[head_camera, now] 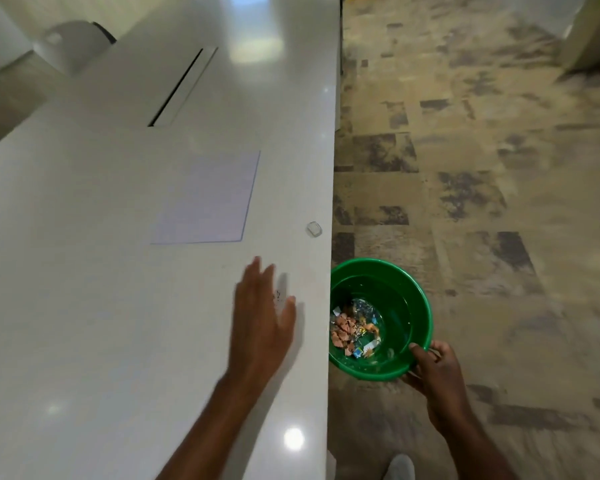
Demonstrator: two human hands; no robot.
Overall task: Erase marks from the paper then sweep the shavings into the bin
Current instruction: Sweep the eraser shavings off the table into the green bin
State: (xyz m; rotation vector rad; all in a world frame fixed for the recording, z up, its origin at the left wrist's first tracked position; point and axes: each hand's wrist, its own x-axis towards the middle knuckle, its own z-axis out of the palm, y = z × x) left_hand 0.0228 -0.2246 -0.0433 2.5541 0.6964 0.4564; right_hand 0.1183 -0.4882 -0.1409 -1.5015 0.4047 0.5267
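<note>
Bin (417,308) left rim hidden behind table (118,306) edge; shavings (277,295) beside left hand (260,317) blurred, tiny.

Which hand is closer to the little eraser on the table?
The left hand. It lies flat on the table, a little below the eraser. The right hand is off the table, gripping the green bin's rim, farther away.

One sheet of paper (207,199), one eraser (314,229), one green bin (416,296), two hands (262,317).

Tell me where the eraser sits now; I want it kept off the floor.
In the head view the eraser lies near the table's right edge, right of the paper, beyond the left hand.
</note>
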